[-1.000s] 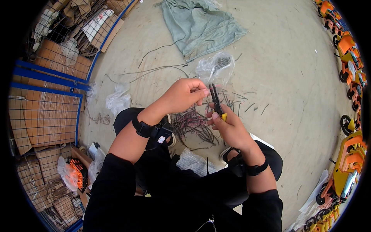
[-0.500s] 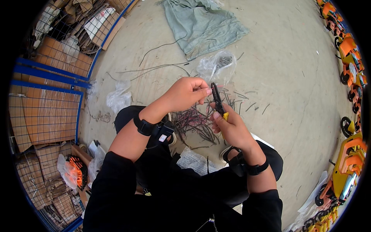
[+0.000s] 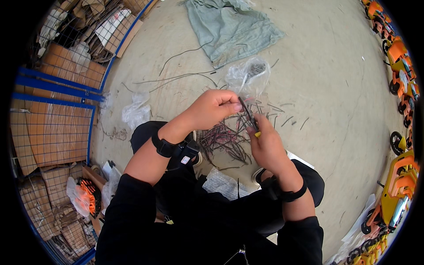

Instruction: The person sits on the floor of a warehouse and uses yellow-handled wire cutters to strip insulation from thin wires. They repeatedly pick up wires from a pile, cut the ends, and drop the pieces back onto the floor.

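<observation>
Above grey concrete floor (image 3: 327, 88), black, yellow-handled metal pliers (image 3: 247, 113) are gripped by right fingers (image 3: 263, 122), angled toward eleven o'clock, tip beside pinched left fingers (image 3: 232, 107), any contents indiscernible.

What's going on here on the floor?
A person's right hand is gripping yellow-handled pliers, their tip right beside the left hand, which is closed in a pinch. Anything between its fingertips is too small to make out. Below lies a loose pile of short dark and reddish wire pieces, with a clear plastic bag beyond it.
</observation>
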Demonstrator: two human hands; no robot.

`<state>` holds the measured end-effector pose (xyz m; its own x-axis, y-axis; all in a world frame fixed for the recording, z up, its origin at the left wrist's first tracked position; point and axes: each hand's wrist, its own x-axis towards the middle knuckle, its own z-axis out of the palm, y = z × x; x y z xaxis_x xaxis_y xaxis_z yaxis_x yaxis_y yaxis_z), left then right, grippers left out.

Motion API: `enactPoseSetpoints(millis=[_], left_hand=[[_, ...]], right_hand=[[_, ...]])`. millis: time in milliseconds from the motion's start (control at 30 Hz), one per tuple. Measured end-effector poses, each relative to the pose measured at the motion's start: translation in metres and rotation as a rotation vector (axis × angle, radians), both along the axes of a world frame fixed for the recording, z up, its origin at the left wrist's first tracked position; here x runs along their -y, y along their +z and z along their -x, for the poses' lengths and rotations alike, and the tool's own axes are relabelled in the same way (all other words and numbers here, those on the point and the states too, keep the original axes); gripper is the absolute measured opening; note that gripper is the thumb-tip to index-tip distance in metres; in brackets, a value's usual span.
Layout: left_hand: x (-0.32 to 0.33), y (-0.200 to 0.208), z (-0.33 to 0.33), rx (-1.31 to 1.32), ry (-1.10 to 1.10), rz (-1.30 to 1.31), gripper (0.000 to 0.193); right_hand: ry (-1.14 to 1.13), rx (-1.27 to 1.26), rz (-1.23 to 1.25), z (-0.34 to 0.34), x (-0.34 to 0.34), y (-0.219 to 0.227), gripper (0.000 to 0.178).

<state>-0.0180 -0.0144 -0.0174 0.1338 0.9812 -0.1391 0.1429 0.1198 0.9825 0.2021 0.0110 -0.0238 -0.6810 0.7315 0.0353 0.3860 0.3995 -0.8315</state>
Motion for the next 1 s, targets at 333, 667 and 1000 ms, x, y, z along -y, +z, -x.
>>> enactPoseSetpoints(millis=[333,667,1000], left_hand=[[0.023,0.032,0.008,0.411,0.109,0.023,0.017],[0.003,0.022,0.03,0.7,0.516,-0.194,0.019],[0.003,0.02,-0.004,0.161,0.198,0.023,0.019]], right_hand=[[-0.586,-0.377,0.564,-0.059,-0.085,0.026,0.024],[-0.153,-0.174,1.016,-0.026,-0.041,0.022,0.048],[0.084,-0.117,0.84,-0.012,-0.02,0.017,0.042]])
